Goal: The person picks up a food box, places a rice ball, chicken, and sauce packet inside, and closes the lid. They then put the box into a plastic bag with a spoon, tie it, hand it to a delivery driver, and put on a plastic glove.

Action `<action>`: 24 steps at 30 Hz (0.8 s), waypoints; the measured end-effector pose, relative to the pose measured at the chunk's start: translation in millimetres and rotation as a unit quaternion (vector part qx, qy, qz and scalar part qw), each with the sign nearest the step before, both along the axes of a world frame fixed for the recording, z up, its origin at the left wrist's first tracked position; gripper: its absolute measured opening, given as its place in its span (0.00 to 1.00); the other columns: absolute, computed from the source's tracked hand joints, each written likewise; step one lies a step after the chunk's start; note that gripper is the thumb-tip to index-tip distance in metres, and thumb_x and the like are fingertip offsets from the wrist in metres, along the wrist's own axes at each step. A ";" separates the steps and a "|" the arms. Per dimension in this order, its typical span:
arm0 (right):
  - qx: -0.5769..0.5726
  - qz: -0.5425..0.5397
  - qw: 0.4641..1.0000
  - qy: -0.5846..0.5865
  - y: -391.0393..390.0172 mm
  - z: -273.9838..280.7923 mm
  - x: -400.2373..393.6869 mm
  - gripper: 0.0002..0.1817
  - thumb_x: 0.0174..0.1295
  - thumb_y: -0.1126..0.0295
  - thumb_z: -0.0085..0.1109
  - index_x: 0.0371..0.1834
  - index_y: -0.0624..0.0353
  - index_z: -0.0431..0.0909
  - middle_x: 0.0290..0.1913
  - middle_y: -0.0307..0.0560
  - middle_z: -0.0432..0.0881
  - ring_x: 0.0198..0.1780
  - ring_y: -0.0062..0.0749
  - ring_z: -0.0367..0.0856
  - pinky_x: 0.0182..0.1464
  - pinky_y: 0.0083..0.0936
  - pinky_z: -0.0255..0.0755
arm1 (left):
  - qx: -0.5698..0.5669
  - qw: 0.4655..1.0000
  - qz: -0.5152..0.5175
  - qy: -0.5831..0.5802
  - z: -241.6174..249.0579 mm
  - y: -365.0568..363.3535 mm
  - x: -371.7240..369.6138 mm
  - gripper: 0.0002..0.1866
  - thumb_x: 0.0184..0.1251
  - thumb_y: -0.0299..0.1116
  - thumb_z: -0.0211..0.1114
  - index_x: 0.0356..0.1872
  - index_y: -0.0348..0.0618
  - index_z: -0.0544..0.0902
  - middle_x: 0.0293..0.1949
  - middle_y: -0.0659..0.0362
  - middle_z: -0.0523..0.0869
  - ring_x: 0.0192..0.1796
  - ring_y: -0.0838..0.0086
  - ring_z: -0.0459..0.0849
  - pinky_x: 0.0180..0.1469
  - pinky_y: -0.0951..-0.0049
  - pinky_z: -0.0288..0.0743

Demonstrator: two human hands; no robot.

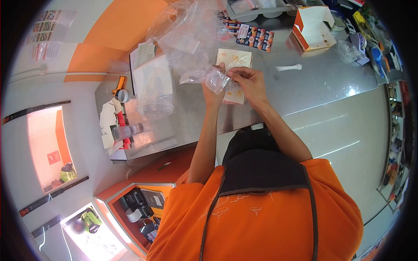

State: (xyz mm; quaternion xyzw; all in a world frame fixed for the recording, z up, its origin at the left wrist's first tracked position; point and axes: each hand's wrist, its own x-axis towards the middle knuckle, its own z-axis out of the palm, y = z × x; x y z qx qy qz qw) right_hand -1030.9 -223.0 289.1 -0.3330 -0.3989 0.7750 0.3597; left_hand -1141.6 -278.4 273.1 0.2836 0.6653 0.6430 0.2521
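A clear plastic bag (pixel 216 81) is bunched up between my two hands above the steel counter. My left hand (pixel 212 92) is closed around its gathered part, thumb up. With fingertips pinched together, my right hand (pixel 250 82) grips the same plastic from the right side. Beneath them lies a pale, flat rectangular pack with yellowish patches (pixel 235 57), partly covered by the hands and the plastic. More loose clear plastic (pixel 183 39) spreads up and left of my left hand. Off to the right sits a bundle of thin white strips (pixel 288 68).
An open orange-and-white box (pixel 314 29) and printed dark cards (pixel 255 38) are toward the back. On the left stand a plastic-covered white stack (pixel 153 85), a clear cup (pixel 126 131) and a yellow-and-black tool (pixel 119 85). The steel counter's (pixel 322 93) front edge runs near my body.
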 end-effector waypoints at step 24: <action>-0.058 0.168 0.984 -0.022 40.8 -3.6 1.2 0.03 0.63 0.78 0.61 0.38 0.62 0.81 0.36 0.37 0.83 0.36 0.18 0.77 0.42 0.16 0.69 | 0.123 0.988 -0.069 0.059 -6.3 -6.6 1.8 0.08 0.71 0.33 0.64 0.39 0.39 0.79 0.37 0.63 0.78 0.41 0.79 0.76 0.46 0.78 0.69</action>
